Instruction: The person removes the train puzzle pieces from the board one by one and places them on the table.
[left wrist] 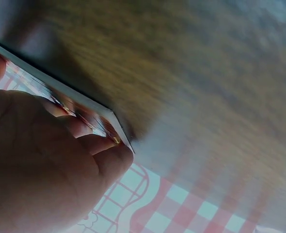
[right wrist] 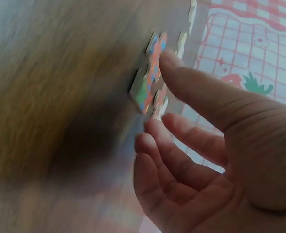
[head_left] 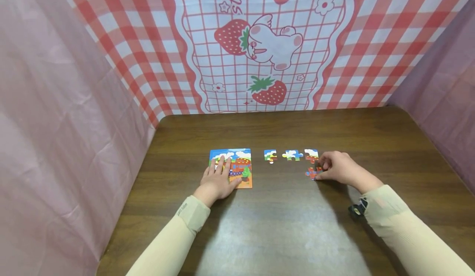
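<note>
So there's a person at a brown wooden table [head_left: 282,226] with jigsaw bits laid out in front of them. The left hand [head_left: 218,181] rests flat on a picture board [head_left: 245,166], fingers pretty much straight and a bit apart, thumb out to the side near the board's lower right. It isn't gripping anything, just lying on top. The board sits left of the middle, and what peeks out around the fingers is a red train, blue sky with clouds, a green plant and an orange strip along the bottom. Over on the right, the right hand [head_left: 339,168] is bent down over a red and blue piece [head_left: 311,173], with the thumb right at it and the fingers curled close by (honestly can't tell whether they're clamped on the piece or only touching it, even from the wrist view). That piece looks to be lying on the wood. Just beyond it is a cloud-topped piece [head_left: 311,153], then a blue and white piece [head_left: 292,155] to its left, and a blue and green piece [head_left: 270,155] nearest the board, so those three make a loose row. Both arms wear pale sleeves [head_left: 163,239], there's a dark wristband [head_left: 358,208] by the right cuff, and a strawberry-print cloth [head_left: 245,82] hangs behind the table.
</note>
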Tool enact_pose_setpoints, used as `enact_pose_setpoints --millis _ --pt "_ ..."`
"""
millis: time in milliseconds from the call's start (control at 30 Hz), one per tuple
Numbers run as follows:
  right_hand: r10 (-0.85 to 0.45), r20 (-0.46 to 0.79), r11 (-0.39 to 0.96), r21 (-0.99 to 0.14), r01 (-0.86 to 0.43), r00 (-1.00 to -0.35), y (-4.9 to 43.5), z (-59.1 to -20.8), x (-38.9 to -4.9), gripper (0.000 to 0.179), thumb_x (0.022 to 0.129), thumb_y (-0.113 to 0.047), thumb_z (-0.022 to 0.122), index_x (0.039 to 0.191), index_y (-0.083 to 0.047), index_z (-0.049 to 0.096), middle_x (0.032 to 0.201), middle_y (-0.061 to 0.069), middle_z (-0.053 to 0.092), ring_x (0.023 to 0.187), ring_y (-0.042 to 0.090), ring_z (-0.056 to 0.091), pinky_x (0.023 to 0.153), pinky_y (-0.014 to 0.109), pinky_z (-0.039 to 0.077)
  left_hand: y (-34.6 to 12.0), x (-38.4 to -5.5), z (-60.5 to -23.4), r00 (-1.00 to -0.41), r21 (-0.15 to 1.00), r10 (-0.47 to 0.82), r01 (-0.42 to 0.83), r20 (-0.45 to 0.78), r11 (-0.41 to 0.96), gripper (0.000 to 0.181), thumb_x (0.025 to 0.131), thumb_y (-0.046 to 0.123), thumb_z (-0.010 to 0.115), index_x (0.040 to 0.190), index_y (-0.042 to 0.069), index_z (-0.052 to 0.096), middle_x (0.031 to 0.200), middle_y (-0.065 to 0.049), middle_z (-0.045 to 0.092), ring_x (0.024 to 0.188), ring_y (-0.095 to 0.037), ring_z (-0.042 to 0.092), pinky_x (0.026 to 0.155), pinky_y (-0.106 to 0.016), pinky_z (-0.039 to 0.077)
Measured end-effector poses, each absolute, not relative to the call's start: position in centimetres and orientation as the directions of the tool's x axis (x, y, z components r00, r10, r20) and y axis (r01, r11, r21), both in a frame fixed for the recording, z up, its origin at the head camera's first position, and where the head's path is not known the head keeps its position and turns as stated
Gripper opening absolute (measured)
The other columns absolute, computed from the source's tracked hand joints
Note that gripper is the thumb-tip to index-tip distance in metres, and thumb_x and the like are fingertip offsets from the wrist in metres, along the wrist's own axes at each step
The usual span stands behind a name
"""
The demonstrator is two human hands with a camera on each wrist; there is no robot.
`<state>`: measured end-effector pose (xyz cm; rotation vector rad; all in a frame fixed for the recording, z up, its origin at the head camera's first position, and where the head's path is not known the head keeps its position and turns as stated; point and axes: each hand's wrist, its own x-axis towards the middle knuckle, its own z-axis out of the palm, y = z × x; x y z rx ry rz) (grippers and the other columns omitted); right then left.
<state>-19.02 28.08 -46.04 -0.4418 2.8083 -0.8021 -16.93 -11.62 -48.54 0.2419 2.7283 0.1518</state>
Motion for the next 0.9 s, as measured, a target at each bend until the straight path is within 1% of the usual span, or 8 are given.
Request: enact_pose_setpoints --millis 100,167,300,400,533,600,733,900 --pt "-0.315 -0.065 0.802 -0.552 -0.229 -0.947 27.4 -45.8 -19.0 0.039 0.076 -0.024 0.092 0.099 -0.002 0.069 0.075 -0.001 0.057 0.068 0.017 0.052 0.064 0.037 0.045 -11.5 -16.6 -48.1 -0.912 0.153 0.199 0.152 -0.36 0.976 0.084 0.103 0.064 0.035 0.165 0.015 0.009 0.17 -0.01 0.004 0.153 -0.038 0.0 0.12 -0.051 0.01" --pt "-0.314 -0.037 0.795 -0.556 -0.242 -0.949 26.7 -45.6 -19.0 0.036 0.077 -0.022 0.091 0.098 -0.002 0.07 0.073 -0.002 0.058 0.066 0.016 0.054 0.064 0.036 0.046 -11.5 -16.6 -47.9 -0.913 0.151 0.202 0.157 -0.353 0.976 0.084 0.103 0.065 0.035 0.165 0.014 0.009 0.17 -0.01 0.004 0.153 -0.038 0.001 0.12 -0.051 0.011" --pt "-0.357 0.001 0.763 -0.577 -0.292 -0.934 24.2 -45.1 -19.1 0.032 0.08 -0.017 0.088 0.1 0.0 0.07 0.073 -0.002 0.06 0.062 0.014 0.056 0.062 0.036 0.048 -11.5 -16.5 -48.0 -0.919 0.138 0.204 0.166 -0.338 0.976 0.084 0.103 0.066 0.033 0.165 0.015 0.009 0.17 -0.01 0.004 0.152 -0.038 0.002 0.12 -0.051 0.013" --pt "-0.411 0.019 0.729 -0.594 -0.341 -0.911 21.7 -45.1 -19.3 0.031 0.081 -0.014 0.088 0.1 0.002 0.07 0.073 -0.003 0.06 0.061 0.012 0.056 0.063 0.035 0.049 -11.6 -16.5 -48.2 -0.923 0.127 0.201 0.168 -0.329 0.978 0.085 0.103 0.067 0.033 0.165 0.015 0.009 0.17 -0.01 0.005 0.152 -0.039 0.003 0.119 -0.052 0.013" --pt "-0.472 0.018 0.692 -0.612 -0.383 -0.882 18.3 -45.5 -19.6 0.03 0.08 -0.014 0.088 0.1 0.002 0.071 0.073 -0.004 0.06 0.066 0.012 0.056 0.067 0.035 0.049 -11.6 -16.5 -48.1 -0.924 0.118 0.197 0.167 -0.326 0.979 0.085 0.102 0.067 0.032 0.165 0.015 0.009 0.17 -0.01 0.005 0.152 -0.039 0.003 0.119 -0.052 0.014" --pt "-0.49 -0.007 0.686 -0.621 -0.38 -0.872 16.6 -45.8 -19.8 0.03 0.08 -0.013 0.088 0.1 0.001 0.071 0.074 -0.003 0.06 0.067 0.013 0.056 0.069 0.036 0.049 -11.6 -16.4 -48.1 -0.925 0.116 0.196 0.167 -0.326 0.979 0.085 0.102 0.068 0.032 0.165 0.015 0.008 0.17 -0.009 0.004 0.152 -0.039 0.003 0.12 -0.051 0.013" --pt "-0.521 -0.045 0.683 -0.621 -0.385 -0.852 13.6 -46.1 -20.4 0.03 0.08 -0.014 0.088 0.1 0.0 0.071 0.075 -0.002 0.06 0.068 0.014 0.055 0.069 0.036 0.049 -11.5 -16.5 -48.2 -0.928 0.118 0.2 0.171 -0.313 0.978 0.086 0.102 0.068 0.032 0.165 0.014 0.009 0.17 -0.01 0.005 0.152 -0.039 0.004 0.119 -0.051 0.014" --pt "-0.549 -0.035 0.669 -0.617 -0.414 -0.835 10.7 -46.2 -21.2 0.026 0.078 -0.015 0.089 0.093 -0.003 0.071 0.074 -0.001 0.059 0.068 0.015 0.054 0.067 0.034 0.048 -11.6 -16.5 -48.3 -0.929 0.135 0.208 0.174 -0.305 0.976 0.087 0.102 0.067 0.032 0.165 0.011 0.01 0.169 -0.013 0.004 0.152 -0.039 0.004 0.119 -0.052 0.014"
